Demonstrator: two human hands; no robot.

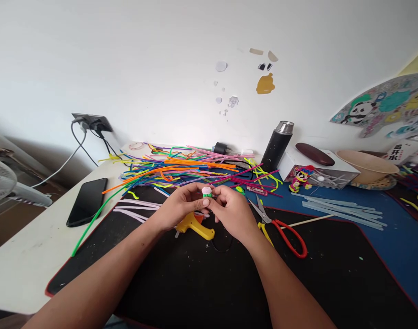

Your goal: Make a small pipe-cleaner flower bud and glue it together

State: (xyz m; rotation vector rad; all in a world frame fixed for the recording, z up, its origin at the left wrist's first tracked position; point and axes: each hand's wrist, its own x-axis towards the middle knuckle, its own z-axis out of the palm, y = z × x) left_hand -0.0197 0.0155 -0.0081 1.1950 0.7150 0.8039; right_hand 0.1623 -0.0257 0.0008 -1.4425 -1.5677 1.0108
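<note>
Between the fingertips of both hands is a small fuzzy pink and green pipe-cleaner piece (206, 192), pale pink on top and green below. My left hand (183, 203) pinches it from the left, and my right hand (231, 205) grips it from the right. Its lower part is hidden by the thumbs. Under the hands, a yellow glue gun (198, 227) lies on the black mat (195, 283). To the right of my right hand rest red-handled scissors (281, 228), blades apart, with a yellow-handled tool (265, 233) partly hidden by the wrist.
A heap of coloured pipe cleaners (181, 167) spreads along the wall. At left lies a black phone (87, 202). A black thermos (277, 145) stands at the back, near a white box (332, 160) and a small figurine (301, 178). Translucent glue sticks (346, 210) lie at right.
</note>
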